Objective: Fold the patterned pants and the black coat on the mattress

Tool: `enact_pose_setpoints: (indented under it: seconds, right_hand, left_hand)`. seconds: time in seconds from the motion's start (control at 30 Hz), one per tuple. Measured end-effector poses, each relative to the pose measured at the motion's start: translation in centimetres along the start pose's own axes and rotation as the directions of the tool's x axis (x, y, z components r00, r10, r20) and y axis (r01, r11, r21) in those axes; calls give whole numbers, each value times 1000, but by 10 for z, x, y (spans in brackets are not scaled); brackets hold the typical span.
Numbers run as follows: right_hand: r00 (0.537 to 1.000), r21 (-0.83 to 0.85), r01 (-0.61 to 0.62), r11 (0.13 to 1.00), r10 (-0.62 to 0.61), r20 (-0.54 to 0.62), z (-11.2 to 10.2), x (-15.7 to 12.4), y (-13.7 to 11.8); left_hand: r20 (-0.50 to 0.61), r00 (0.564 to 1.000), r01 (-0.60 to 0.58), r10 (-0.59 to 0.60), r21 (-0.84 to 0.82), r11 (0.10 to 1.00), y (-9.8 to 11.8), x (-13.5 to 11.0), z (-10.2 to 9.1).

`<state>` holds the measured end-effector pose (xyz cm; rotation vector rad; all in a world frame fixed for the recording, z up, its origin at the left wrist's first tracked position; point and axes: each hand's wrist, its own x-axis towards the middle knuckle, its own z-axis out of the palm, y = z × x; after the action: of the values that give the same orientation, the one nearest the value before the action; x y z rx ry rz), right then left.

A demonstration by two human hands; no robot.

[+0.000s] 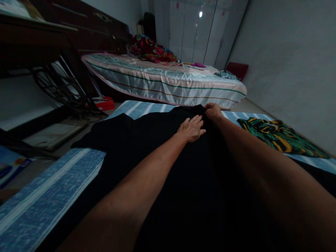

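Observation:
A black garment (147,140), perhaps a shirt with a short sleeve at the left, lies spread over a blue and white striped cloth (63,182). My left hand (191,128) rests flat on the garment near its far edge, fingers stretched out. Just beyond and to the right, my right hand (213,111) pinches the bunched far edge of the garment. The garment is too dark to make out its folds or details, and my forearms hide part of it.
A patterned green, black and yellow cloth (278,136) lies at the right. Behind stands a bed (157,82) with a red floral blanket (153,49). A dark table with a metal treadle frame (60,84) is on the left. Grey wardrobe doors (191,31) close the back.

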<state>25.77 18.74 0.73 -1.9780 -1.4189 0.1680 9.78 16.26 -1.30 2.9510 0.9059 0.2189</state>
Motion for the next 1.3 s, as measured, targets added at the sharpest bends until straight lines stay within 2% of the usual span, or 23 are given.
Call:
enact_pose_setpoints:
  seconds: [0.13, 0.27, 0.43, 0.53, 0.67, 0.8, 0.97, 1.1, 1.2, 1.3]
  right_hand:
    - [999, -129, -9, 992, 3, -40, 5, -1, 10]
    - [999, -248, 25, 969, -32, -25, 2, -6, 16]
    - [993, -361, 87, 929, -51, 108, -20, -11, 28]
    - [984, -433, 91, 897, -13, 179, -36, -15, 41]
    - [975, -529, 48, 847, 76, 211, -53, -18, 58]
    - [975, -595, 35, 803, 102, 195, -62, -23, 63]
    - [985, -665, 67, 743, 56, 162, -66, -35, 56]
    - [987, -694, 121, 710, -12, 160, -62, -56, 34]
    - [973, -671, 225, 706, -123, 197, -51, -80, 6]
    - [931, -573, 357, 738, -231, 282, -35, -100, -13]
  left_hand:
    - [120, 992, 24, -23, -13, 1000, -1, 2, -1]
    - [156, 988, 23, -18, -28, 999, -2, 3, -4]
    - [162, 987, 23, -15, -48, 999, -3, 3, -6]
    - [179, 984, 33, -22, -57, 998, -5, 4, -6]
    - [201, 979, 54, -38, -72, 996, -6, 5, -6]
    - [206, 978, 58, -41, -77, 995, -6, 5, -7]
    - [200, 979, 62, -48, -66, 996, -5, 4, -9]
    - [202, 979, 51, -40, -47, 998, -4, 4, -9]
    - [197, 979, 49, -42, -30, 998, -4, 4, -9]
    - [186, 981, 51, -46, -27, 998, -4, 4, -9]
